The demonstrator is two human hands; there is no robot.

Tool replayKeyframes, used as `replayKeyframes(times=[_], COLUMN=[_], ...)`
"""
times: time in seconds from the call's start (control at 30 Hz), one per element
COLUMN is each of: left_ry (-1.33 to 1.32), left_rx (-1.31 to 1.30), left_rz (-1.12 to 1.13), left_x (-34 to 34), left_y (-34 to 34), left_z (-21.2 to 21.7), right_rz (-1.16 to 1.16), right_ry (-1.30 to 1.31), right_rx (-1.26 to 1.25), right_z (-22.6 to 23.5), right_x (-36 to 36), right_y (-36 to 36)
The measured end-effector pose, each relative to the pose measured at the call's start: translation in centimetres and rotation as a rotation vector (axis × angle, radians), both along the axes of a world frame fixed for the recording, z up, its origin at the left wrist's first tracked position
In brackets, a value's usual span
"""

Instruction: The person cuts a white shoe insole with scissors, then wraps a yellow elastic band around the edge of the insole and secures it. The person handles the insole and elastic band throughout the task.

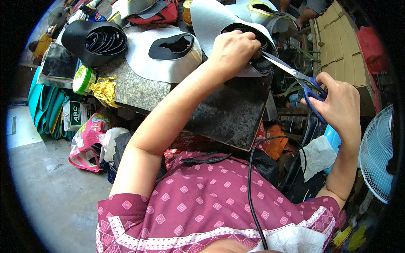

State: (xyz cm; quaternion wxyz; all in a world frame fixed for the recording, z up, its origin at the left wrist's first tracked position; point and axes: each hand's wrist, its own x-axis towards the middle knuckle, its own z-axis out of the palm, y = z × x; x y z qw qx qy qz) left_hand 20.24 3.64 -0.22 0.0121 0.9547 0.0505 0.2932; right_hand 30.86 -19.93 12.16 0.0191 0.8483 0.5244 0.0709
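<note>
My right hand [340, 101] grips a pair of scissors [291, 71] by its blue handles. The long blades point left, with the tips at the black opening of a pale grey and black curved piece [211, 19] that looks like a shoe upper. Over that opening, my left hand [237, 48] has curled fingers closed on the black edge; exactly what they pinch is hidden under the knuckles. Just left of this piece lies another pale grey piece [139, 59] with a black-lined opening. Farther left rests a stack of nested black pieces [76, 40].
Yellow strips [104, 90] hang over the worktop's edge [135, 88] beside a green-lidded tub [83, 80]. A dark slab [228, 114] covers the near side. To my right are a fan [377, 152] and tan stacked sheets [341, 46]. A black cable [249, 181] runs down my front.
</note>
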Motion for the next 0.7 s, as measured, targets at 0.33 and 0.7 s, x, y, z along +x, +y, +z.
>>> replayKeyframes(times=[0.33,0.7], left_ry=[-0.270,-0.341], left_rx=[-0.135,-0.186], left_rz=[-0.028,-0.011], left_x=[-2.0,-2.0], left_y=[-0.2,-0.7], left_z=[-1.3,-0.4], right_rz=[0.046,0.207], right_ry=[-0.118,-0.261], right_rx=[0.027,0.133], right_z=[-0.9,-1.8], right_x=[0.4,0.0], right_y=[0.2,0.7])
